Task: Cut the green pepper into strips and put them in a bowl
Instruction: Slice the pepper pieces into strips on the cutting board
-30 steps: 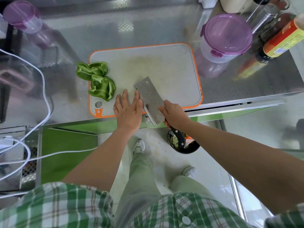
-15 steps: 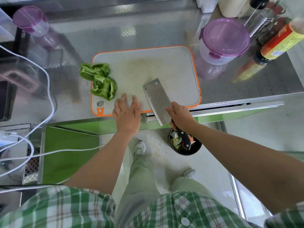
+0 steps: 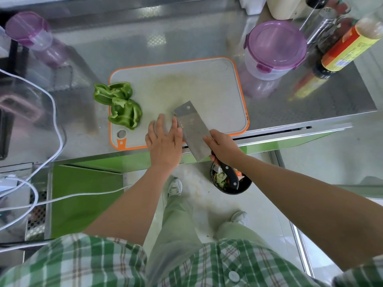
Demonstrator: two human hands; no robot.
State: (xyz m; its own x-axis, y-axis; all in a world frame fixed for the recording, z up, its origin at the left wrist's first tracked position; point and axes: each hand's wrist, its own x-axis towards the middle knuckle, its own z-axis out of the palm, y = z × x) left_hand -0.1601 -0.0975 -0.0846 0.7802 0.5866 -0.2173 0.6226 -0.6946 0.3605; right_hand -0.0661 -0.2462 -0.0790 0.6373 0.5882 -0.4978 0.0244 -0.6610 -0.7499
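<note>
Two green pepper pieces (image 3: 119, 104) sit at the left edge of the cutting board (image 3: 217, 83), open surface rightward; left hand (image 3: 163, 141) flat, fingers straight, at front edge just beside the cleaver (image 3: 192, 129), gripped by right hand (image 3: 222, 147).

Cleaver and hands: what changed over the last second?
Left hand and cleaver drew apart half a second ago; now its straight fingers lie against the blade again. Right hand grips the handle throughout. Green pepper pieces unmoved at the left edge of the cutting board.
</note>
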